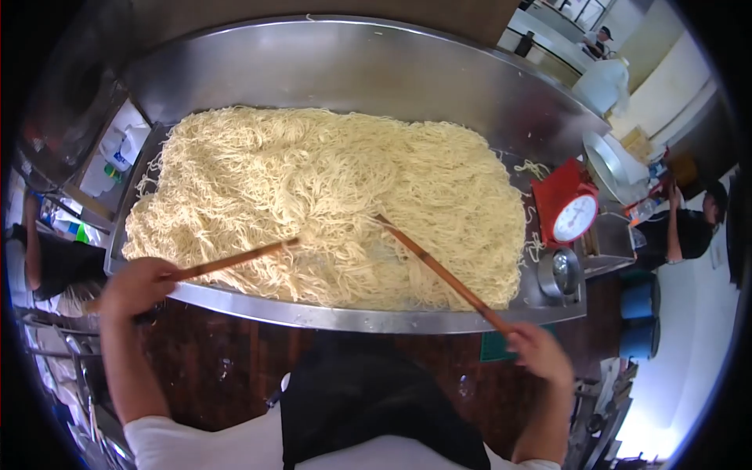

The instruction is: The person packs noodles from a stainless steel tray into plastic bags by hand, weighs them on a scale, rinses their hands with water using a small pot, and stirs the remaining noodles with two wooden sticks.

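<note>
A wide bed of pale noodles (329,180) is spread over a large steel trough (376,51). My left hand (139,288) is closed around a long wooden stick (235,258) at the trough's front left; the stick's far end rests at the noodles. In my right hand (540,352), beyond the front edge on the right, is a second wooden stick (446,282). It slants up and left, and its tip is among the noodles near the middle. Between the two tips the noodles lie thinner, with some of the trough's bottom showing through.
A red dial scale (572,215) with a metal pan (605,162) stands at the trough's right end. Beside it is a round metal bowl (559,273). Blue bins (640,313) are on the floor at right. People (677,231) stand at both sides.
</note>
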The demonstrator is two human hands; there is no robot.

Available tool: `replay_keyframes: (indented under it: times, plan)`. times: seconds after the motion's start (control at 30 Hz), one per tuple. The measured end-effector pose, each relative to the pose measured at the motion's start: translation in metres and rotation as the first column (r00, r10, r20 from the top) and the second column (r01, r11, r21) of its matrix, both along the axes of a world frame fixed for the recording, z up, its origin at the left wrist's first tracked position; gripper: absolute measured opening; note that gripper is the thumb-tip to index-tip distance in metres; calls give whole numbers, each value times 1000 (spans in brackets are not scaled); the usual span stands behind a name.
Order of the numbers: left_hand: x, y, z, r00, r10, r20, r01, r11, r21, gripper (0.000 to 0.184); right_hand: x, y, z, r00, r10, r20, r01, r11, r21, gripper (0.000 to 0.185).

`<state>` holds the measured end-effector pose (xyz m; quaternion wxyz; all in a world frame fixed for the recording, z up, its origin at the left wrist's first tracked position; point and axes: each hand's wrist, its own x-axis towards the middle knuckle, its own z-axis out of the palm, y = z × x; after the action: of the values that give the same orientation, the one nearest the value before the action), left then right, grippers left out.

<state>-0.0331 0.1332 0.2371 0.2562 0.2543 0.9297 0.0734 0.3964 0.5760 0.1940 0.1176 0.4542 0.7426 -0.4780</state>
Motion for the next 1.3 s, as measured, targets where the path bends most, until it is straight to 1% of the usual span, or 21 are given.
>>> replay_keyframes:
  times: [0.07, 0.13, 0.17, 0.23, 0.27, 0.33, 0.4, 0.43, 0.5, 0.6, 0.67, 0.7, 0.83, 0.9, 0.93, 1.0, 1.07, 1.1, 1.2, 1.23, 1.3]
  plan:
    - [1, -8, 42, 993, 109, -43, -108, 994, 30, 26, 20, 10, 58, 992, -2, -125, 22, 988, 151, 25]
    - [-8, -11, 54, 960, 271, 67, -279, 939, 202, 27, 28, 4, 112, 997, 9, -80, 16, 953, 301, 26]
    - [-8, 5, 60, 964, 259, 55, -265, 945, 193, 28, 26, 3, 123, 995, 95, -37, -70, 899, 433, 27]
    - [-27, 32, 33, 985, -69, -157, 90, 987, 131, 25, 14, -3, 140, 970, 226, 92, -229, 715, 660, 29]
    - [-38, 53, 9, 938, -236, -254, 264, 961, 80, 24, -7, -6, 134, 961, 188, 203, -277, 659, 700, 28]
    - [-53, 140, -64, 890, -375, -260, 309, 914, -262, 24, -74, -5, 85, 913, 114, 392, -383, 571, 726, 24]
    - [-37, 236, -90, 971, -237, -18, 234, 966, -110, 27, -144, 6, 22, 950, 193, 245, -311, 516, 798, 26]
    - [-37, 271, -109, 954, -285, 97, 292, 953, -74, 28, -170, 13, -4, 968, 189, 164, -246, 597, 764, 26]
    - [-5, 292, -110, 900, -435, 17, 435, 897, -82, 28, -169, 16, -13, 978, 168, 121, -203, 666, 718, 28]
    - [-12, 234, -102, 862, -504, 49, 505, 863, -3, 30, -114, 14, -10, 981, 184, 55, -176, 748, 639, 31]
    - [-35, 170, -78, 869, -486, 96, 480, 873, 80, 31, -47, 32, 15, 974, 217, -64, -167, 881, 443, 31]
    - [-40, 141, -52, 909, -376, 182, 377, 926, 28, 36, -12, 39, 31, 994, -26, -108, 44, 985, 166, 30]
    - [-34, 31, 12, 929, 117, 351, -121, 993, -11, 31, 90, 44, 107, 978, -205, -46, 209, 969, 129, 37]
    - [-21, 0, 15, 863, 274, 423, -295, 955, -18, 30, 101, 47, 96, 962, -257, -87, 261, 965, 29, 38]
    - [-14, 3, 2, 915, 132, 382, -137, 990, -14, 31, 99, 50, 89, 953, -282, -108, 281, 959, -21, 39]
    - [1, 23, -67, 958, -98, 269, 130, 986, -102, 37, 51, 57, 24, 977, -203, -67, 199, 978, -64, 39]
    - [30, 49, -153, 969, -121, 216, 76, 976, 206, 37, -16, 50, -48, 991, -118, -65, 109, 986, -124, 39]
    - [52, 70, -176, 974, -80, 211, 42, 983, 179, 37, -46, 29, -82, 972, -188, -143, 166, 974, -156, 40]
    - [91, 90, -199, 983, -44, 180, 18, 990, 140, 38, -93, -39, -144, 938, -99, -331, 43, 984, -172, 40]
    - [90, 85, -193, 992, 67, 108, -87, 977, 197, 39, -87, -38, -170, 899, 118, -422, -98, 993, 68, 39]
    - [83, 70, -177, 958, 287, -13, -269, 911, 312, 42, -72, -30, -190, 898, 190, -397, -123, 974, 189, 42]
